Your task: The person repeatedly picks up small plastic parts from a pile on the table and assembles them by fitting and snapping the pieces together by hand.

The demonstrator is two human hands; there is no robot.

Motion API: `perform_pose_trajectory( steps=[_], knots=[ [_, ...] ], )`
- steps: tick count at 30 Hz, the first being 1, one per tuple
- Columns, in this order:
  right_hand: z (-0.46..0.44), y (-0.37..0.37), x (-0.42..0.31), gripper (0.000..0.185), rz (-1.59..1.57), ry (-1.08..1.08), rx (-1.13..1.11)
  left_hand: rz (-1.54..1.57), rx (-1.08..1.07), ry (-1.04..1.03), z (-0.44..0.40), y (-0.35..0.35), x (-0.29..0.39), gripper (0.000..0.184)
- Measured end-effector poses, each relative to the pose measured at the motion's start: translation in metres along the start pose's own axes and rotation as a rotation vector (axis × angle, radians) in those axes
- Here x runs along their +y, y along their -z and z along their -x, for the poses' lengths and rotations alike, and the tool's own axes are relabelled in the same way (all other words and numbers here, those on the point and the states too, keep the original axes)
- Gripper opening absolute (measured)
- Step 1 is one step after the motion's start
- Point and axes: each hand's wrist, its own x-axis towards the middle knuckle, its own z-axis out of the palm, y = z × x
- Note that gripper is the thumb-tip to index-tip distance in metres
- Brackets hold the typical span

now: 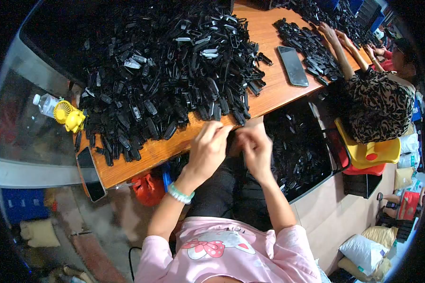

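Note:
Just off the front edge of the wooden table (146, 158), my left hand (209, 146) is closed, fingers pinched together, with a pale green bracelet on the wrist. Close to its right, my right hand (256, 144) is also closed and slightly blurred. Anything held between the fingers of either hand is too small or hidden to name. A large heap of small black plastic parts (165, 70), some with silvery shine, covers the table in front of both hands. Its nearest pieces lie close beyond my fingertips.
A phone (293, 66) lies right on the table; another (92, 174) is at the left corner, near a yellow fan (68, 115) and bottle (46, 104). Below the table, a black bin (297, 151) holds parts. A co-worker (378, 99) sits at right, near a yellow stool (370, 153).

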Motion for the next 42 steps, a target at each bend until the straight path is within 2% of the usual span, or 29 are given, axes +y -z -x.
perform_pose_trajectory(
  steps=[1, 3, 4, 7, 8, 9, 11, 12, 13, 14, 15, 20, 22, 23, 25, 26, 27, 29, 30, 32, 33, 34, 35, 36, 38, 39, 42],
  knots=[
    [-0.016, 0.008, 0.005, 0.019, 0.167, 0.107, 0.151, -0.014, -0.043, -0.082, -0.006, -0.012, -0.005, 0.021],
    [-0.042, 0.018, 0.003, 0.016, 0.182, 0.002, 0.22, -0.219, -0.143, -0.197, -0.018, -0.031, -0.009, 0.028],
    [-0.051, 0.022, 0.006, 0.015, 0.157, -0.084, 0.185, -0.273, -0.145, -0.252, -0.022, -0.038, -0.012, 0.031],
    [-0.071, 0.021, 0.021, 0.016, 0.214, -0.074, 0.103, -0.29, -0.208, -0.305, -0.025, -0.039, -0.016, 0.03],
    [-0.075, 0.02, 0.021, 0.018, 0.263, -0.149, 0.051, -0.322, -0.195, -0.383, -0.024, -0.037, -0.018, 0.027],
    [-0.078, 0.016, 0.021, 0.018, 0.259, -0.152, 0.051, -0.324, -0.2, -0.382, -0.022, -0.035, -0.02, 0.027],
    [-0.08, 0.006, 0.02, 0.019, 0.472, -0.187, 0.073, -0.31, -0.169, -0.383, -0.014, -0.033, -0.023, 0.026],
    [-0.081, 0.005, 0.018, 0.02, 0.501, -0.198, 0.045, -0.31, -0.175, -0.382, -0.01, -0.034, -0.026, 0.026],
    [-0.08, 0.003, 0.018, 0.02, 0.498, -0.204, 0.043, -0.297, -0.089, -0.381, -0.004, -0.037, -0.03, 0.026],
    [-0.079, 0.002, 0.019, 0.02, 0.473, -0.186, 0.086, -0.284, 0.0, -0.381, -0.001, -0.037, -0.031, 0.026],
    [-0.078, 0.001, 0.021, 0.019, 0.448, -0.166, 0.128, -0.284, -0.002, -0.38, 0.003, -0.036, -0.031, 0.026],
    [-0.07, 0.005, 0.022, 0.016, 0.389, -0.232, 0.213, -0.183, 0.154, -0.238, 0.011, -0.032, -0.029, 0.024],
    [-0.065, 0.004, 0.02, 0.017, 0.088, -0.221, 0.351, -0.112, 0.215, -0.147, 0.014, -0.03, -0.027, 0.02],
    [-0.063, 0.005, 0.024, 0.02, 0.14, -0.184, 0.387, -0.114, 0.216, -0.144, 0.016, -0.028, -0.025, 0.02],
    [-0.051, 0.005, 0.029, 0.021, -0.084, -0.099, 0.549, 0.236, 0.295, 0.123, 0.023, -0.025, -0.02, 0.016],
    [-0.04, 0.008, 0.012, 0.022, -0.112, -0.204, 0.534, 0.489, 0.352, 0.299, 0.03, -0.029, -0.019, 0.014],
    [-0.034, 0.006, 0.011, 0.024, 0.013, -0.037, 0.529, 0.761, 0.388, 0.45, 0.03, -0.022, -0.006, 0.013],
    [-0.009, 0.0, -0.016, 0.027, -0.285, -0.295, 0.218, 0.952, 0.352, 0.606, 0.041, -0.013, 0.0, 0.012],
    [0.0, -0.007, -0.023, 0.028, -0.358, -0.306, 0.135, 1.079, 0.33, 0.672, 0.045, -0.011, 0.003, 0.015],
    [0.013, -0.02, -0.029, 0.03, -0.466, -0.367, 0.014, 1.073, 0.299, 0.705, 0.043, 0.0, 0.015, 0.019],
    [0.012, -0.024, -0.028, 0.031, -0.394, -0.269, 0.024, 1.064, 0.271, 0.736, 0.044, 0.005, 0.02, 0.023],
    [0.014, -0.024, -0.03, 0.032, -0.438, -0.288, -0.007, 0.964, 0.153, 0.715, 0.049, 0.01, 0.017, 0.032],
    [0.013, -0.023, -0.037, 0.032, -0.482, -0.306, -0.038, 0.85, 0.03, 0.589, 0.054, 0.012, 0.01, 0.037],
    [0.013, -0.021, -0.041, 0.032, -0.486, -0.309, -0.041, 0.842, -0.008, 0.613, 0.059, 0.013, 0.009, 0.037],
    [0.01, -0.016, -0.044, 0.032, -0.51, -0.392, -0.222, 0.833, -0.042, 0.634, 0.061, 0.017, 0.01, 0.036],
    [0.01, -0.02, -0.043, 0.032, -0.504, -0.258, -0.214, 0.798, -0.091, 0.671, 0.061, 0.021, 0.012, 0.034],
    [0.011, -0.012, -0.05, 0.032, -0.619, -0.36, -0.303, 0.806, -0.128, 0.758, 0.061, 0.033, 0.013, 0.029]
  ],
)
